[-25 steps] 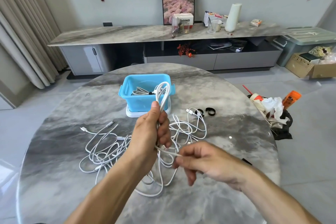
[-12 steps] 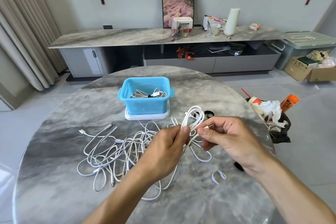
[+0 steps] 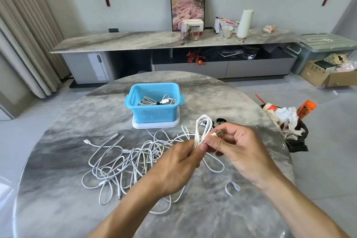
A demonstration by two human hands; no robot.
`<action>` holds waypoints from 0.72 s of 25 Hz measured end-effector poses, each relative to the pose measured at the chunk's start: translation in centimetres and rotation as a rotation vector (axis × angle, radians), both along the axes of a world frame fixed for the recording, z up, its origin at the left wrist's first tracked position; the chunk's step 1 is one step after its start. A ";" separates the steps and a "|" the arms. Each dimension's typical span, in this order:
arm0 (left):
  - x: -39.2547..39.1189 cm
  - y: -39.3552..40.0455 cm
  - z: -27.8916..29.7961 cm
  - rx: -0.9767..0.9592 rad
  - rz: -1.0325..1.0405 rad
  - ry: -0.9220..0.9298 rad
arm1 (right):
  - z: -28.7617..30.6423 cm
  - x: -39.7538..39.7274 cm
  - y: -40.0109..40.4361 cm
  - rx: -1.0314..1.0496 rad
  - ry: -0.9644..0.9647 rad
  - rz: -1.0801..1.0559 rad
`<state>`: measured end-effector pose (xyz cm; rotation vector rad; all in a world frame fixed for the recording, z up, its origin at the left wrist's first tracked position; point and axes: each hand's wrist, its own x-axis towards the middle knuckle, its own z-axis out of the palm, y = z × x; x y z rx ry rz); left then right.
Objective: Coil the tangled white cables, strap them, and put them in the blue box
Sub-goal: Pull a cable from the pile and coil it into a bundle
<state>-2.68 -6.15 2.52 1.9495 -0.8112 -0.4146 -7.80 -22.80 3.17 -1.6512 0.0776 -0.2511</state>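
My left hand [image 3: 178, 162] grips a coiled white cable [image 3: 202, 127] whose loops stand up above the fist. My right hand [image 3: 234, 147] pinches that cable's USB plug [image 3: 218, 133] between thumb and forefinger, just right of the coil. A tangle of white cables [image 3: 123, 162] sprawls on the marble table [image 3: 58, 189] to the left and under my hands. The blue box [image 3: 154, 110] stands on a white lid behind them, with one strapped coil [image 3: 157, 101] inside.
A loose white strap [image 3: 231, 188] lies on the table below my right wrist. Black straps [image 3: 220, 120] lie behind my right hand. A bag of rubbish [image 3: 286, 120] sits off the table's right edge. A long sideboard lines the far wall.
My left hand brought the coil down and to the right, away from the box. My right hand rose from the loose strand and now pinches the plug beside the coil.
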 end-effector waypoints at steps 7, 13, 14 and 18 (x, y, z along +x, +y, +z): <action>-0.9 -0.4 -1.4 -0.210 -0.038 0.375 | -0.7 0.6 1.2 0.342 0.118 0.080; -2.3 -1.6 -2.5 -0.273 -0.191 0.606 | -0.1 1.3 2.6 0.754 0.223 -0.025; -2.3 -1.5 -2.5 -0.322 -0.199 0.694 | -0.2 1.5 2.6 0.755 0.216 -0.037; -2.3 -1.4 -2.0 -0.393 -0.148 0.960 | -0.3 2.2 2.4 0.692 0.233 0.010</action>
